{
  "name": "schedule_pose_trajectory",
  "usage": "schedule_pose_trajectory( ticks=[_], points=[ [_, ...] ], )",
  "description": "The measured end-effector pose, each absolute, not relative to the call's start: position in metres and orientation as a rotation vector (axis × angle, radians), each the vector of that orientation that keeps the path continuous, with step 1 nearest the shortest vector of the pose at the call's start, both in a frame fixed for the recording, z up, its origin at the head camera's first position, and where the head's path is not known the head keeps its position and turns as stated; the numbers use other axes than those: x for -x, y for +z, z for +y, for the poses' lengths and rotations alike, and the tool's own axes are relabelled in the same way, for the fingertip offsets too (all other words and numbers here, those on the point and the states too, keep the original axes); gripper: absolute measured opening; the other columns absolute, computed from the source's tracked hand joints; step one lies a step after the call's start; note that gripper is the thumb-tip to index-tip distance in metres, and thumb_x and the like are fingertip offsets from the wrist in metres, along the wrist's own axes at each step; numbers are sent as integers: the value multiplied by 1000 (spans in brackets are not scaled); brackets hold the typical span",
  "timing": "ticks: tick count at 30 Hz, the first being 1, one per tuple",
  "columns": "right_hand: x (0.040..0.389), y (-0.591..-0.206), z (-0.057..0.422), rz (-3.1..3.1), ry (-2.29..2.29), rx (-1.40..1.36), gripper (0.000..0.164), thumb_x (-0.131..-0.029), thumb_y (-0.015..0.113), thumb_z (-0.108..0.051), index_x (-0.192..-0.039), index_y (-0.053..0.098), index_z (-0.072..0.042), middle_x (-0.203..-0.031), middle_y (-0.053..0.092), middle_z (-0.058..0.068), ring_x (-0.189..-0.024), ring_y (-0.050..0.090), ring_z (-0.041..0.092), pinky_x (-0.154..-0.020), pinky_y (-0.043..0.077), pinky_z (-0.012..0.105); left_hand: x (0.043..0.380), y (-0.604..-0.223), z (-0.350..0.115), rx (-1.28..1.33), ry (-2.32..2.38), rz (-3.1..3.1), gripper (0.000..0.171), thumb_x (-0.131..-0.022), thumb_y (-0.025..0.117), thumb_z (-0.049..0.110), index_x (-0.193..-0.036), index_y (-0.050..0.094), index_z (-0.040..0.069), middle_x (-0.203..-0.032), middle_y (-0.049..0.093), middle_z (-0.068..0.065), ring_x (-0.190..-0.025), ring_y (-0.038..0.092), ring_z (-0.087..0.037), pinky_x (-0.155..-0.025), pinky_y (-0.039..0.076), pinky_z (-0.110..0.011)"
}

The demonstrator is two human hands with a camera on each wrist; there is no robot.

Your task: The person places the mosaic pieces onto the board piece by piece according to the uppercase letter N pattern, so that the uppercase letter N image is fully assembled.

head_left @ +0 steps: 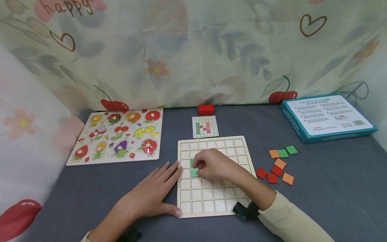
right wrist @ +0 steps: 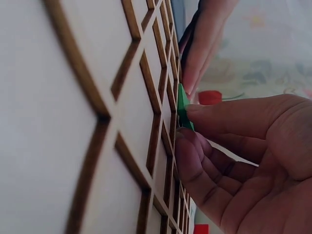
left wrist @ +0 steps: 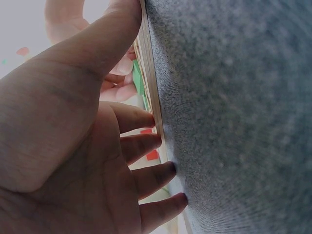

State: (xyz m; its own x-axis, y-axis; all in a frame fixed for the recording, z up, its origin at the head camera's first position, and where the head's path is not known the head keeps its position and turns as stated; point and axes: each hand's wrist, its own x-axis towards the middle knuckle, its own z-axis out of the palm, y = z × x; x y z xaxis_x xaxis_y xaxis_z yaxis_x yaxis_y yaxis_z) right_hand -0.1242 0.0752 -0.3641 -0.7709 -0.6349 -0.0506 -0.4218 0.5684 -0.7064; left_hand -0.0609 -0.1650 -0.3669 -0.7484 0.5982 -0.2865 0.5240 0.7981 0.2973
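Tabletop play corner; home or classroom, can't tell.
Pale floral cloth backdrop (head_left: 196, 60), dark grey cloth-covered table (head_left: 326, 181), white rectangular fruit-picture puzzle board (head_left: 128, 139), square pale wooden grid board (head_left: 208, 194).

The grey table (head_left: 326, 188) bears a fruit board (head_left: 110, 160), card (head_left: 205, 127), grid board (head_left: 218, 194), red block (head_left: 206, 110), tiles (head_left: 276, 170) and teal box (head_left: 331, 117).

Rests the left hand (left wrist: 100, 151) along the edge of the wooden board (left wrist: 153, 90), with thumb and fingertips close to it. Touches a green tile (left wrist: 138, 79) at the board's top face with the right hand (left wrist: 118, 91). Takes in grey cloth (left wrist: 239, 112) beside the board and something red (left wrist: 152, 155) beyond it, partly hidden behind the left fingers.
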Motion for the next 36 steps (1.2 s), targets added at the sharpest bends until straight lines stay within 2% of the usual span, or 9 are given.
schedule_pose_trajectory(
  ticks=[7,14,23,29,36],
  points=[
    [121,-366,72,2557,-965,913,17,-82,69,6,-89,74,-9,-74,59,-6,-71,54,10,-67,48,29,60,-366,-166,-850,284,2617,119,-73,64,81,-160,24,11,-166,16,-7,-151,12,-34,-114,24,-58],
    [116,-365,69,2620,-887,935,12,-84,72,2,-91,75,-7,-77,60,-3,-72,53,13,-69,47,31,60,-366,-165,-857,302,2612,118,-73,62,81,-160,25,10,-166,17,-8,-151,13,-34,-114,23,-59],
    [107,-360,71,2714,-759,1017,9,-86,72,2,-87,75,-6,-82,66,1,-70,54,12,-66,48,30,61,-366,-164,-845,286,2608,118,-73,63,81,-160,24,11,-166,16,-7,-151,12,-33,-114,23,-59],
    [106,-354,90,2765,-732,982,17,-85,68,4,-97,76,-4,-83,65,0,-72,54,12,-67,48,29,62,-366,-163,-831,269,2605,120,-72,63,82,-161,24,12,-167,16,-6,-151,12,-33,-115,22,-59],
    [116,-350,131,2791,-791,876,17,-86,66,3,-98,76,-4,-79,61,-4,-72,54,13,-67,47,30,62,-366,-163,-836,260,2603,120,-72,63,82,-161,23,13,-167,15,-6,-151,11,-33,-115,22,-59]
  ],
)
